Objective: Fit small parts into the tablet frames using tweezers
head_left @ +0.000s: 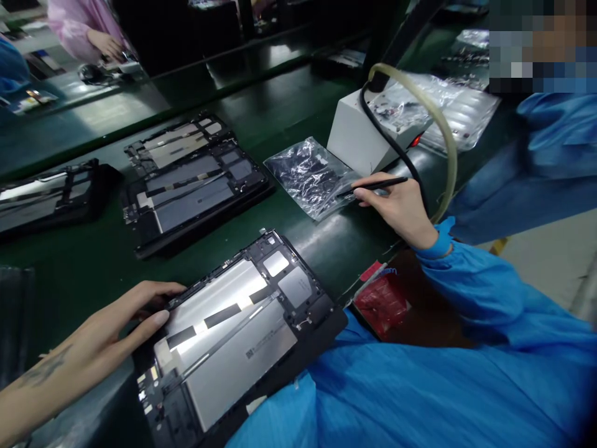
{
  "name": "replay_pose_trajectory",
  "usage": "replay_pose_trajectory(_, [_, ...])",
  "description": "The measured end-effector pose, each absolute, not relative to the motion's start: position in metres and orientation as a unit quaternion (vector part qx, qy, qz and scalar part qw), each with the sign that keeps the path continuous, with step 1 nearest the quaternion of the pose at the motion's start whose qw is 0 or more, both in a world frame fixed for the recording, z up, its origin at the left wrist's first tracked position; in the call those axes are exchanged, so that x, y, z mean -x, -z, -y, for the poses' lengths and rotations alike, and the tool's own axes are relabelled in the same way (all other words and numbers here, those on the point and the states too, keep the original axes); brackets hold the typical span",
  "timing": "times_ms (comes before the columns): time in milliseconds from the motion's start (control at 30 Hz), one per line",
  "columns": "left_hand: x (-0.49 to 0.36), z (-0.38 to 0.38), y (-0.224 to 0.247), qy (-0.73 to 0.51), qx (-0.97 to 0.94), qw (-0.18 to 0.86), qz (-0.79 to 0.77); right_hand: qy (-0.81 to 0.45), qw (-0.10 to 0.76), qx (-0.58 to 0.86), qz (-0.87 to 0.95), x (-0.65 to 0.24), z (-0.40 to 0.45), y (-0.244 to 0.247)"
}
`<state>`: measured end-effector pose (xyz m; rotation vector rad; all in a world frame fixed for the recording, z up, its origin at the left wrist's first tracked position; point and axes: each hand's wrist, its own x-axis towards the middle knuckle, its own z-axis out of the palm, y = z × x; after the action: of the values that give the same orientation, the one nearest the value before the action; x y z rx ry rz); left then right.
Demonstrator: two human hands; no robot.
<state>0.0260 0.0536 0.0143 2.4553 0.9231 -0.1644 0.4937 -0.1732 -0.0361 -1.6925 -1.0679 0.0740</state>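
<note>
My left hand (pixel 133 320) grips the left edge of an opened tablet (pixel 242 367), thumb on top and fingers partly hidden at its far side. The tablet lies tilted near my body, its inside facing up: silver battery cells, a flat cable and black tape strips show. My right hand (pixel 403 208) is closed around slim black tweezers (pixel 382 184). Their tips point left, over the near right corner of a clear plastic bag (pixel 308 174) with small dark parts in it. Whether the tips grasp a part, I cannot tell.
More opened tablets (pixel 196 193) lie on the green bench, one (pixel 46 196) at the far left. A white box (pixel 354 134) with a red switch, a yellowish hose (pixel 443 124) and a black cable stands behind the bag. Below sits a red packet (pixel 382 305). Co-workers sit nearby.
</note>
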Motion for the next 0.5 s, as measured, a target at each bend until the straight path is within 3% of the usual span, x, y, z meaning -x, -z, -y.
replay_pose_trajectory(167, [-0.056, -0.043, -0.049, -0.005, -0.955, 0.126, -0.269, -0.049, 0.570, 0.694, 0.438, -0.489, 0.173, 0.034])
replay_pose_trajectory(333, [-0.182, -0.009, -0.098, -0.080, -0.996, -0.001, -0.028, 0.011, 0.589, 0.671, 0.451, -0.464, 0.224, 0.016])
replay_pose_trajectory(433, [-0.287, 0.033, -0.096, -0.064, -0.990, 0.037, 0.123, 0.149, 0.557, 0.652, 0.492, -0.452, 0.284, 0.011])
replay_pose_trajectory(500, [-0.354, 0.074, -0.084, -0.056, -0.971, 0.165, 0.165, 0.265, 0.526, 0.635, 0.500, -0.452, 0.322, 0.016])
